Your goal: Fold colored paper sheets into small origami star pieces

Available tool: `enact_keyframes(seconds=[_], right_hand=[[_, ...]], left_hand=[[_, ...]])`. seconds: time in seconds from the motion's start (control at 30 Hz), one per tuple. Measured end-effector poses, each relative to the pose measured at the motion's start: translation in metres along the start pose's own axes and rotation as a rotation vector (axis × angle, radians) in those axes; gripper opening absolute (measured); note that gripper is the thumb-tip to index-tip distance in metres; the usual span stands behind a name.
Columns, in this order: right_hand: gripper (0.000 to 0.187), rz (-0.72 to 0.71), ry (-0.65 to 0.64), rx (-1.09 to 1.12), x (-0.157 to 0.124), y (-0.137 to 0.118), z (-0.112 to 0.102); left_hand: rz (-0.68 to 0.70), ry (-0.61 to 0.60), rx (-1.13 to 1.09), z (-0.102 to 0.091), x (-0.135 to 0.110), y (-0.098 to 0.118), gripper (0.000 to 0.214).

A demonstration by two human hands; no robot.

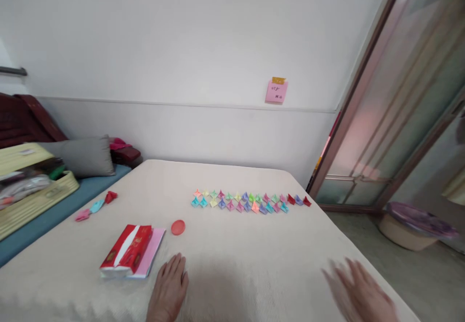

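Note:
My left hand (169, 283) lies palm down on the cream tablecloth, fingers stretched out and holding nothing. Just left of it, a red tissue pack (127, 249) rests on a stack of pink paper (152, 252). A small round red disc (178, 227) sits beyond my fingertips. Over the right edge of the table is my right hand (363, 288), blurred by motion, its fingers spread with nothing in them. Two rows of folded paper pieces (247, 202) in many colours run across the far middle. A red piece (111, 196), a light blue one (97, 206) and a pink one (83, 214) lie at the left.
The cloth-covered table (254, 259) meets a white wall (203, 46) bearing a taped pink note (276, 92). At left are a grey cushion (83, 156) and a yellow basket (39, 198). A glass-panelled door (381, 133) and a covered tub (410, 235) stand at right.

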State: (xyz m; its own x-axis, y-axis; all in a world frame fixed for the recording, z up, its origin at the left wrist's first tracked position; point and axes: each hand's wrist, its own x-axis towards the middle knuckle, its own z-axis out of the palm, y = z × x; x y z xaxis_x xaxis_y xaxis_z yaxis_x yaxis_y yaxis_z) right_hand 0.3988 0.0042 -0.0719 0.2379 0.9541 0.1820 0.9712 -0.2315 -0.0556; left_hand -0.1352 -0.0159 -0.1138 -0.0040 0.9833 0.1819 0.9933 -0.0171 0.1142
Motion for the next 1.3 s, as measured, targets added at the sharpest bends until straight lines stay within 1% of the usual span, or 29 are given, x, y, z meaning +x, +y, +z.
enact_keyframes(seconds=[0.1, 0.2, 0.27, 0.33, 0.4, 0.47, 0.63, 0.8, 1.0, 1.1, 1.3], right_hand=[[0.052, -0.188, -0.031, 0.03, 0.002, -0.079, -0.001], [0.055, -0.338, -0.052, 0.08, -0.013, -0.155, -0.001], [0.058, -0.476, -0.097, 0.144, -0.03, -0.189, 0.004], [0.058, -0.588, -0.198, 0.196, -0.047, -0.206, 0.014], [0.056, -0.65, -0.273, 0.241, -0.06, -0.21, 0.025], [0.056, -0.665, -0.291, 0.262, -0.065, -0.209, 0.031], [0.055, -0.672, -0.257, 0.26, -0.064, -0.204, 0.036], [0.055, -0.649, -0.201, 0.248, -0.063, -0.205, 0.04], [0.054, -0.635, -0.198, 0.215, -0.06, -0.208, 0.037], [0.053, -0.627, -0.189, 0.199, -0.06, -0.208, 0.038], [0.053, -0.628, -0.168, 0.189, -0.061, -0.207, 0.042]], left_hand=[[-0.01, 0.007, -0.007, -0.003, -0.001, 0.002, 0.045], [0.003, 0.013, 0.016, -0.005, -0.001, 0.002, 0.045], [0.018, 0.02, 0.029, -0.005, -0.001, 0.001, 0.045], [0.026, 0.03, 0.033, -0.005, -0.001, 0.001, 0.045], [0.029, 0.035, 0.031, -0.005, -0.001, 0.001, 0.044], [0.03, 0.035, 0.03, -0.005, 0.0, 0.002, 0.044], [0.008, 0.034, 0.037, -0.006, -0.001, 0.004, 0.043], [-0.012, 0.017, 0.053, -0.009, -0.003, 0.007, 0.044], [-0.027, -0.025, 0.035, -0.013, -0.006, 0.011, 0.047], [-0.012, -0.057, 0.009, -0.013, -0.014, 0.009, 0.05], [0.072, -0.142, -0.029, -0.021, -0.042, -0.003, 0.052]])
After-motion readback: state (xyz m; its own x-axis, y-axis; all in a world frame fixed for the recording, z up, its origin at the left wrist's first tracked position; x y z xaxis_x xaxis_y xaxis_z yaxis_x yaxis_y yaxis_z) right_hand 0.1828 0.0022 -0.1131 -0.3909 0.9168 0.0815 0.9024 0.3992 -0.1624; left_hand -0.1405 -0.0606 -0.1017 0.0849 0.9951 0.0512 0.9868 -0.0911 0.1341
